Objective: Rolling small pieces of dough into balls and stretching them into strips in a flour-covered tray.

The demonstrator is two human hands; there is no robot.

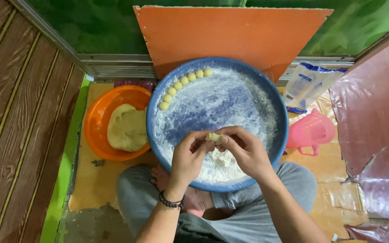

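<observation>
Dough piece (213, 137), small, pale and soft-looking, sits pinched between the fingertips of the left hand (189, 158) and the right hand (245, 150), held just above a loose heap of white flour (221, 164). Both hands curl closed around it over the near side of a big round blue tray (282, 118), whose flat floor is dusted with a thin, streaky coat of flour. Seven smooth little dough balls (183, 81) line the tray's far left rim in a curved row, touching one another. Just beside the tray, an orange plastic bowl (96, 120) holds a large lumpy dough mass (128, 128).
</observation>
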